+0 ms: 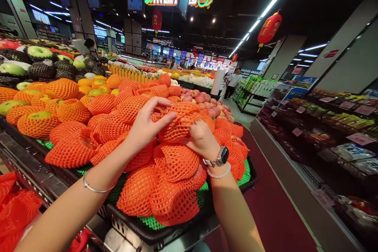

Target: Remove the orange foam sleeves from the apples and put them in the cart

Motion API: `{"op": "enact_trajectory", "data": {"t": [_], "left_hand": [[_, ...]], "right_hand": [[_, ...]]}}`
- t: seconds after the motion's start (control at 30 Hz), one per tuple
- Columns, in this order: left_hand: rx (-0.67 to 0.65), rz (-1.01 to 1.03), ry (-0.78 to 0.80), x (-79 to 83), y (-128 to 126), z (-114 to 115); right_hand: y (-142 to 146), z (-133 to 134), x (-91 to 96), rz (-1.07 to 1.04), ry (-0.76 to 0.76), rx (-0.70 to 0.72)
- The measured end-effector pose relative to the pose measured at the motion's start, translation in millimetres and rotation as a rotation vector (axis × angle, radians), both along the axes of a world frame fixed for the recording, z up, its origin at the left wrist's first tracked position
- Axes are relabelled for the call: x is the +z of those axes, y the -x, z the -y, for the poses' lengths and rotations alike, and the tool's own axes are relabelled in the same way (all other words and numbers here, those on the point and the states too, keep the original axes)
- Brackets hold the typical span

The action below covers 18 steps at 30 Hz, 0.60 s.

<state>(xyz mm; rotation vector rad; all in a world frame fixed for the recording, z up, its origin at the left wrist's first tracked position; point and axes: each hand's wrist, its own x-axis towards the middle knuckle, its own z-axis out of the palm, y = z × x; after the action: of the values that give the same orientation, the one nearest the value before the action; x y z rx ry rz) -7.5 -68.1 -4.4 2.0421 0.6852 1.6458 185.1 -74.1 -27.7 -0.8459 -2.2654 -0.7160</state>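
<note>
Between my hands is a piece of fruit in an orange foam net (180,120), on top of a heap of similar netted fruit (174,199); the net hides its kind. My left hand (149,120) curves around its left side, with thumb and forefinger against the net. On the right, my right hand (203,138) is closed with its fingers curled in at the net's edge. What exactly its fingertips pinch is hidden. A bracelet circles my left wrist; a watch (220,156) and a beaded bracelet are on my right.
The heap lies in a black crate (144,237) with green matting. Bare apples (203,100) sit behind it, and netted mangoes (38,120) to the left. Packed shelves (333,141) stand across a dark red floor strip (265,197). A person (233,82) is farther down the aisle.
</note>
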Motion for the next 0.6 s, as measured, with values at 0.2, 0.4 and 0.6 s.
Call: {"op": "enact_trajectory", "data": {"t": [0.2, 0.4, 0.6], "left_hand": [[0.072, -0.010, -0.060, 7.8, -0.3, 4.0], [0.012, 0.111, 0.013, 8.3, -4.8, -3.0], [-0.019, 0.246, 0.044, 9.5, 3.7, -18.6]], "right_hand": [[7.2, 7.4, 7.0, 0.133, 0.025, -0.061], [7.8, 8.5, 7.9, 0.155, 0.026, -0.099], [-1.1, 0.1, 1.8, -0.068, -0.190, 0.071]]}}
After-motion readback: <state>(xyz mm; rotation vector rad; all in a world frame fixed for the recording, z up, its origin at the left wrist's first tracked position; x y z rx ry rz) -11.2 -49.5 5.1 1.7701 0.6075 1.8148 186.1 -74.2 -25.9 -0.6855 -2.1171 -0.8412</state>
